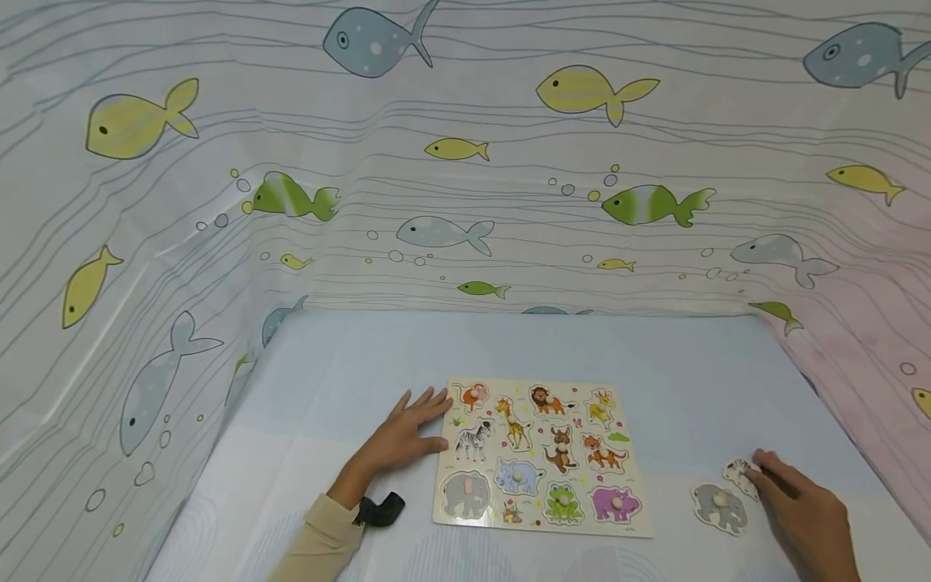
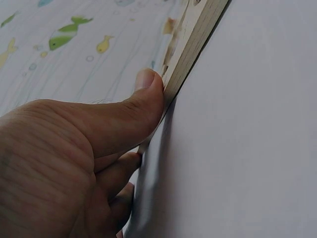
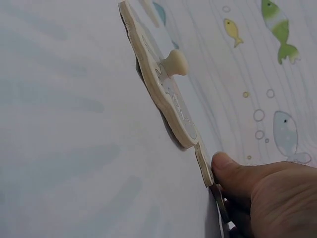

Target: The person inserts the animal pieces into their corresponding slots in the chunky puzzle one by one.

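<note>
A wooden knob puzzle board (image 1: 643,527) with animal pictures lies on the table. My left hand (image 1: 407,436) touches its left edge with spread fingers; in the left wrist view the thumb (image 2: 143,99) rests against the wooden side. To the right of the board, my right hand (image 1: 810,513) pinches a small zebra puzzle piece (image 1: 739,477) between thumb and fingers, partly covering it. Beside it an elephant puzzle piece (image 1: 718,511) lies flat, its round knob (image 3: 176,63) upward. The board's zebra (image 1: 474,440) and elephant (image 1: 465,495) spots show printed pictures without knobs.
Several knobbed pieces, among them a lion (image 1: 547,401), a frog (image 1: 563,503) and a hippo (image 1: 614,504), sit in the board. A pale cloth (image 1: 364,347) covers the table. Fish-patterned sheets (image 1: 509,186) rise behind and at both sides. A black device (image 1: 380,511) is on the left wrist.
</note>
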`<state>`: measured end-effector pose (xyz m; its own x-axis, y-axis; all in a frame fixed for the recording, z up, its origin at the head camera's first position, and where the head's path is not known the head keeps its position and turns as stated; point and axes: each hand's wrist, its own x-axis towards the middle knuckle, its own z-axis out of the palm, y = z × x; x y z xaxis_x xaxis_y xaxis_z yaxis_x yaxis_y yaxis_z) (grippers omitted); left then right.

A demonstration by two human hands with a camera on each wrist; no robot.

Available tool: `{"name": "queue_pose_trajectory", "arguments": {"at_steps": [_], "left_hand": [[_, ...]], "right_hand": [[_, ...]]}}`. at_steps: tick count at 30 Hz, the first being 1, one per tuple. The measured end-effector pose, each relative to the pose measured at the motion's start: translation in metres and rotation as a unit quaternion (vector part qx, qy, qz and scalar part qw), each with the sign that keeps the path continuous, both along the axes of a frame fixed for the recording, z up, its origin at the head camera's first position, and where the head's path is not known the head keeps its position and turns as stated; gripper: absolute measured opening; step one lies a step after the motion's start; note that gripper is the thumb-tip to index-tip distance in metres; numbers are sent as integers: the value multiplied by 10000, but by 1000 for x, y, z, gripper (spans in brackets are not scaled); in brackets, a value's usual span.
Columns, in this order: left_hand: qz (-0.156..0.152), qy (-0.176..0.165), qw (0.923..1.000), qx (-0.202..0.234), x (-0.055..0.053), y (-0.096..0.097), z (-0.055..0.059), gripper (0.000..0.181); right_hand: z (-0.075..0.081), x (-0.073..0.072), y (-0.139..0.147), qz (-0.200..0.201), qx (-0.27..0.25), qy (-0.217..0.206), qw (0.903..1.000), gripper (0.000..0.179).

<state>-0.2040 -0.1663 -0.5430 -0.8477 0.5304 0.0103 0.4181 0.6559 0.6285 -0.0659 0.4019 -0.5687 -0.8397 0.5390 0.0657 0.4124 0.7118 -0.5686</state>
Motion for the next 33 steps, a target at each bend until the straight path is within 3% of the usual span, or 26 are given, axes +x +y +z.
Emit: {"name": "queue_pose_trajectory", "arguments": {"at_steps": [6, 23, 27, 31, 33], "left_hand": [[-17, -8, 10000, -3, 0, -1, 0, 74], [-53, -11, 10000, 9, 0, 0, 1, 74], [-59, -14, 10000, 16, 0, 0, 0, 75], [-78, -20, 10000, 46, 0, 0, 0, 75], [-85, -7, 10000, 43, 0, -1, 0, 75]], "right_hand": [[-3, 1, -1, 302, 320, 323, 9985, 45], [-2, 4, -4, 84, 257, 787, 9965, 40], [3, 6, -4, 524, 394, 1025, 9926, 41], [13, 4, -6, 1168, 546, 1491, 9804, 38], [20, 1, -9, 1382, 506, 1511, 9775, 37]]}}
